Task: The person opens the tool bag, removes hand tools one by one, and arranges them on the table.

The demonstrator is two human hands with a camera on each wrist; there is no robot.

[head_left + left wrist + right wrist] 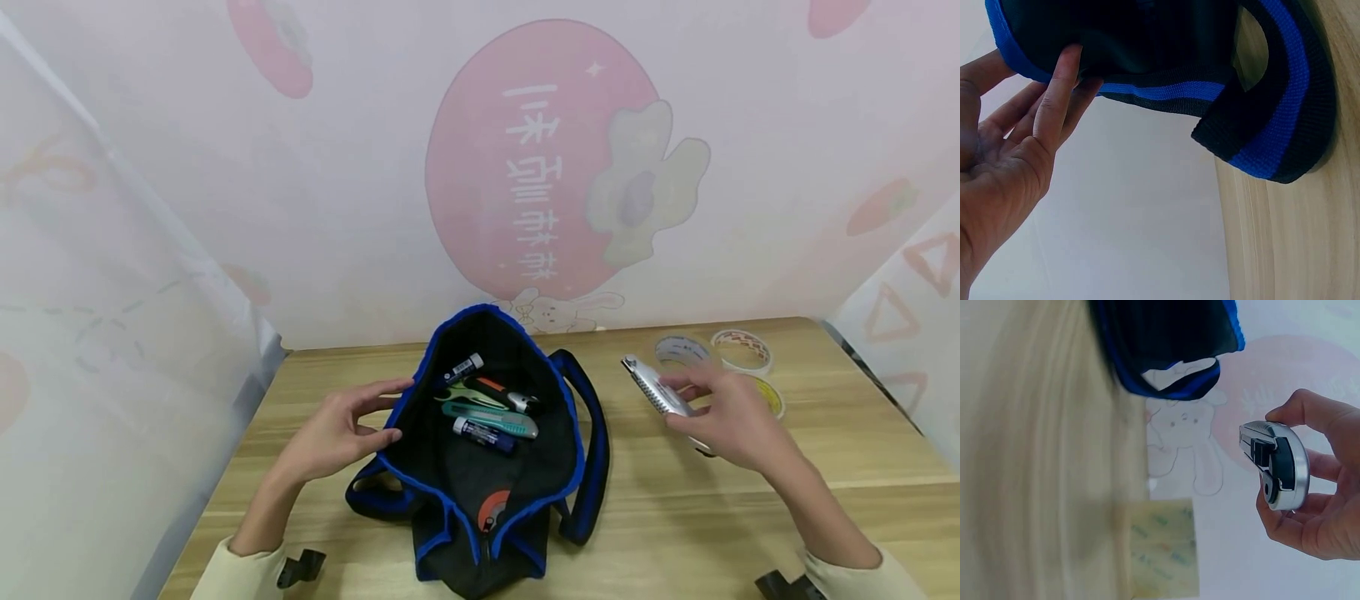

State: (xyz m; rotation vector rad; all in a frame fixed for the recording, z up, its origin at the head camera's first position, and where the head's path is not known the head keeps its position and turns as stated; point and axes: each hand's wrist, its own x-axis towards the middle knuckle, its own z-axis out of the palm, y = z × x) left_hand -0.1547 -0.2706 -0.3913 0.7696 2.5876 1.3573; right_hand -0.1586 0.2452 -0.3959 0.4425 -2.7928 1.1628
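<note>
A black tool bag with blue trim (pixel 570 454) stands unzipped on the table. My left hand (pixel 341 429) holds its left rim, thumb over the edge and fingers against the outer side. Inside lie a teal box cutter (pixel 491 419), a black-and-orange cutter (pixel 517 398), green scissors (pixel 476 397), two dark blue glue-stick-like tubes (pixel 480 433) and a partly hidden round orange item (pixel 492 504). To the right of the bag, my right hand (pixel 723 417) grips a silver utility knife (pixel 1279 465) between thumb and fingers, above the table.
Three tape rolls sit behind and beside my right hand: a greyish one (pixel 678 340), a whitish one (pixel 738 335) and a yellow-cored one (pixel 778 404). The bag's strap (pixel 597 433) loops out on the right. A printed sheet (pixel 360 250) hangs behind the wooden table (pixel 675 525).
</note>
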